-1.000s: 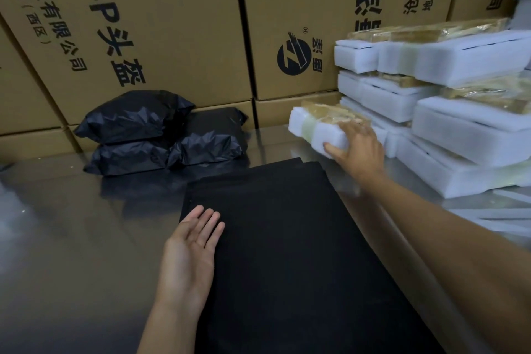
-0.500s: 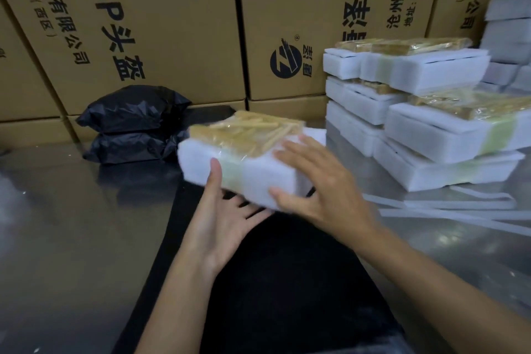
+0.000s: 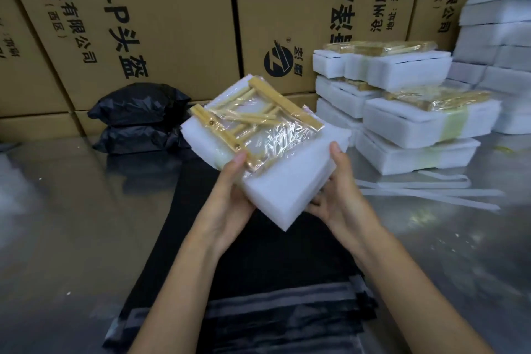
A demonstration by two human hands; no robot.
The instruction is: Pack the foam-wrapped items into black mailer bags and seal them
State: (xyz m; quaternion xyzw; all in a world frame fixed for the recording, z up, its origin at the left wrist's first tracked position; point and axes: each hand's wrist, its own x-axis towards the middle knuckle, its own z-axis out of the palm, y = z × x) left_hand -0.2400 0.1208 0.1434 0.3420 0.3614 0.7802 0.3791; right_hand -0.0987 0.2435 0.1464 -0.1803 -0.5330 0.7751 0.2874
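I hold one foam-wrapped item (image 3: 287, 181) up over the table with both hands, tilted with its top face toward me. It is a white foam block with wooden pieces under clear film on top. My left hand (image 3: 230, 198) grips its near left corner, thumb on the film. My right hand (image 3: 339, 198) grips its right edge, thumb on top and fingers under it. A stack of flat black mailer bags (image 3: 258, 282) lies beneath on the steel table (image 3: 71, 224), with grey seal strips at the near end.
Packed black mailer bags (image 3: 140, 118) are piled at the back left against cardboard boxes (image 3: 143, 23). Stacks of more foam-wrapped items (image 3: 416, 112) stand at the right. Loose white strips (image 3: 431, 192) lie on the table in front of them.
My right hand took an item from the right stack and brought it over the black bags. My left hand rose to take hold of it, and the item is now tilted toward me.
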